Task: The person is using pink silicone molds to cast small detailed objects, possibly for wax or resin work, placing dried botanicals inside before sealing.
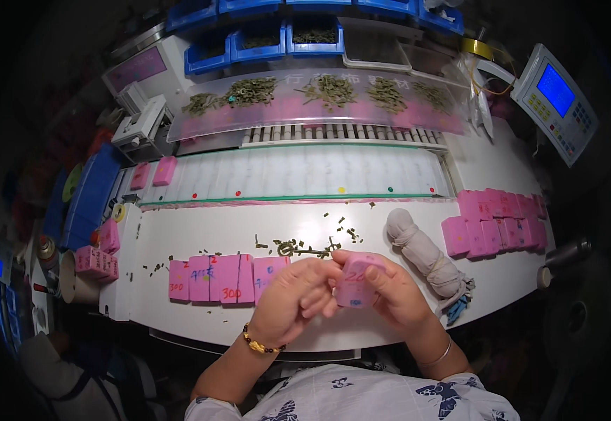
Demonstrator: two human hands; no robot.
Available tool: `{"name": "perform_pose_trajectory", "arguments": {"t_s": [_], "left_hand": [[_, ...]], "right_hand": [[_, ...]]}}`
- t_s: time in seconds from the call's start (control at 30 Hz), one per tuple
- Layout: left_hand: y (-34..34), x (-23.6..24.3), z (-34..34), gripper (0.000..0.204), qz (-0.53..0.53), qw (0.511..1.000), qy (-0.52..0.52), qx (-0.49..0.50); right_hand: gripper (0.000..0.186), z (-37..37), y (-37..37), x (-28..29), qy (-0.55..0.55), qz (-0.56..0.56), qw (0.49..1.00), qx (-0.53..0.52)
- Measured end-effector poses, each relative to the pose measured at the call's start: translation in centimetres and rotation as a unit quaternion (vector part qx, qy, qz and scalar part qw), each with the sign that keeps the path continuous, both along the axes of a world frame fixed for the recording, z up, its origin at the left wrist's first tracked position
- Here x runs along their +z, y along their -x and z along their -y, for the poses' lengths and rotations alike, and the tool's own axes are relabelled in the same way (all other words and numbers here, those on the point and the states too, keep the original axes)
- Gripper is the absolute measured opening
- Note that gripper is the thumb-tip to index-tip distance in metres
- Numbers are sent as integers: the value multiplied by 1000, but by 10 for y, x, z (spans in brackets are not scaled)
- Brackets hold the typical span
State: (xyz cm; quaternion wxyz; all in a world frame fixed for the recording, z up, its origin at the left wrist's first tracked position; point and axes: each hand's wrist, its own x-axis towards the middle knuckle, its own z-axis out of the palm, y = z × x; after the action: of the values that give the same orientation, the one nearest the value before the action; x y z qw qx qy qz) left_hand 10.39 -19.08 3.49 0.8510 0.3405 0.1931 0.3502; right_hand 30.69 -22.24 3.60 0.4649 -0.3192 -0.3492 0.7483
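My right hand [402,298] grips a small pink block [353,282] with handwritten marks on its face, the thumb lying across its upper right part. My left hand [297,295] is at the block's left side with its fingers curled and the fingertips close to the upper left corner. Whatever those fingertips pinch, if anything, is too small to make out. Just left of that hand, several pink blocks [237,278] with handwriting lie in a row on the white table [179,224]. Beyond the block are scattered short green metal-looking pieces [298,248].
At right lies a wrapped grey cloth bundle [421,252], beside stacked pink blocks [495,224]. A long white slotted tray [298,172] runs across the back, below a clear shelf [298,116] with small piles. Blue bins [314,36] stand behind. A keypad display [556,98] is at far right.
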Motion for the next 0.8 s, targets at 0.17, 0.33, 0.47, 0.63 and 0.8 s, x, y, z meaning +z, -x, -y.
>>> {"name": "perform_pose_trajectory", "arguments": {"t_s": [0.17,0.33,0.47,0.63,0.8], "left_hand": [[1,4,-3,32,15,986,55,155],[-13,-9,13,40,-296,866,-315,253],[-14,-8,13,50,-379,790,-435,208],[1,-7,7,46,-371,823,-417,107],[9,-9,2,41,-307,884,-349,49]], "right_hand": [[61,-4,-2,-4,47,-133,990,11],[63,1,11,-12,38,-73,996,-38],[59,9,19,-17,-119,104,987,-24],[51,7,4,-1,-246,301,921,-9],[53,6,-3,4,-251,308,917,30]]}}
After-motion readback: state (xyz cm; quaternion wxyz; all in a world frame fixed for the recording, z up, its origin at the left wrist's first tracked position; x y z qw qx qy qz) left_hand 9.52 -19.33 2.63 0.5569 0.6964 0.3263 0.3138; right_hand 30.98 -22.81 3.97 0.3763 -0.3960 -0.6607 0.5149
